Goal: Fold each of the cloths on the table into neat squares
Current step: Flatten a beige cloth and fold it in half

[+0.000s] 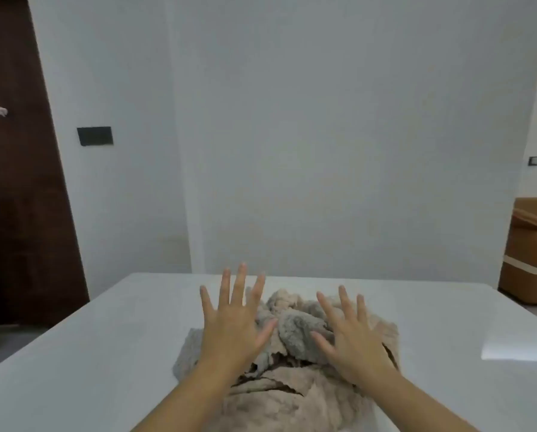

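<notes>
Spreading wide in the head view, the left hand (pixel 232 319) has all five fingers straight and fanned apart. Its grip is fully open and has hold of nothing. The right hand (pixel 354 341) is just the same, palm down with fingers splayed, its grip open and empty.

Both hands are over a crumpled heap of cloths (pixel 292 335), fluffy, beige and pale grey, none of them folded. Whether the palms touch the fabric or are just above it, I cannot tell. The heap lies on the near middle of the glossy white surface (pixel 105 353) and runs down between the forearms to the bottom edge of the picture.

Beyond the surface stands a plain pale wall (pixel 323 135) with a black plate (pixel 94 136) on it. A dark brown door (pixel 18 198) is at the far left, and a tan sofa (pixel 532 254) shows at the far right.
</notes>
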